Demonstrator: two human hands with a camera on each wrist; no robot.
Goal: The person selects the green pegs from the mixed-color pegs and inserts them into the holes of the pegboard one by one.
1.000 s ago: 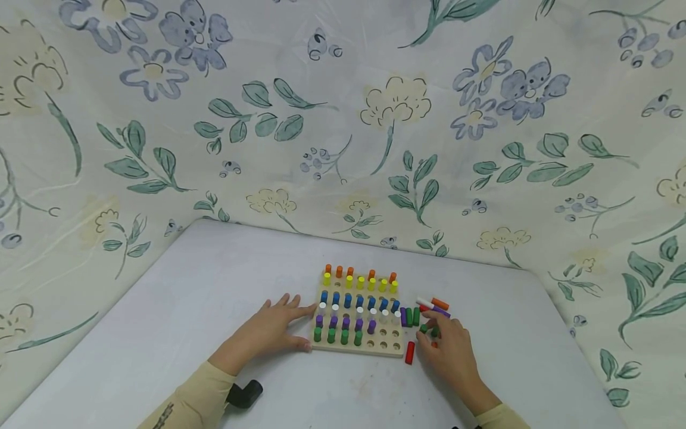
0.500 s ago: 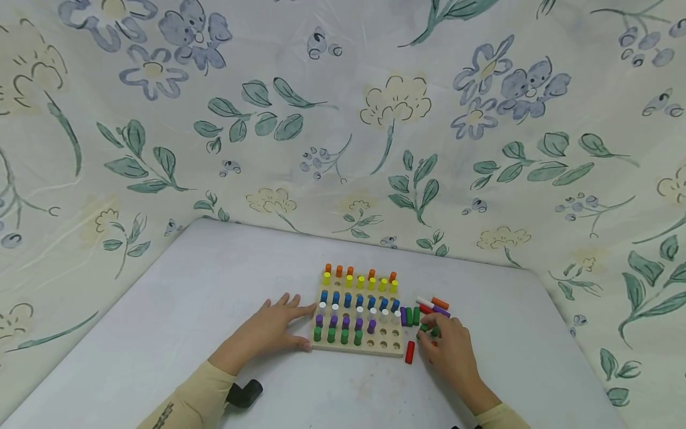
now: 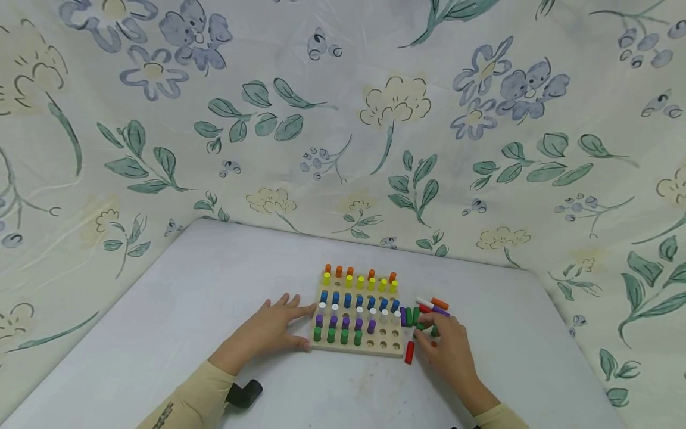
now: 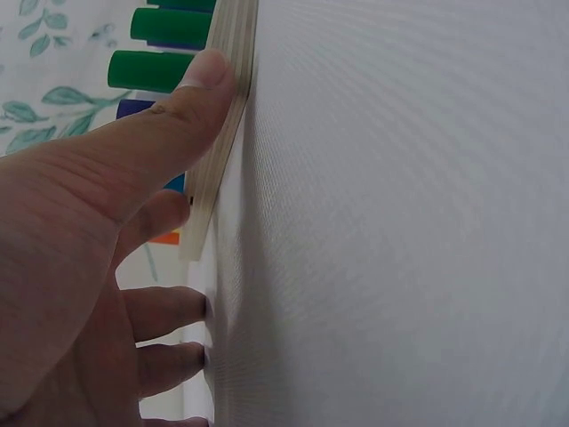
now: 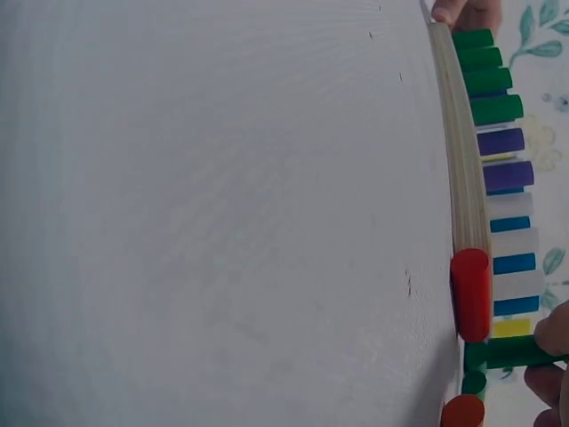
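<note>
A wooden pegboard [image 3: 359, 350] bears rows of orange, yellow, blue, white, purple and green pegs; several holes at the front right hold no peg. My left hand [image 3: 270, 329] lies at its left side, fingers spread. In the left wrist view the thumb [image 4: 209, 76] presses the board's edge [image 4: 227, 116], with the index fingertip at it too. To the right of the board, my right hand [image 3: 447, 351] pinches a green peg [image 5: 516, 351] between thumb and fingers. A red peg [image 3: 409, 352] lies near the board's front right corner.
Loose pegs lie right of the board: a purple peg [image 3: 404, 317], green pegs [image 3: 416, 316], a white peg [image 3: 425, 302] and an orange peg [image 3: 440, 303]. A black bent object [image 3: 245, 394] is beside the left sleeve. A floral cloth [image 3: 343, 149] hangs behind the table.
My right hand has shifted slightly left, toward the board, with the green peg at its fingertips. The left hand and the pegboard have stayed put.
</note>
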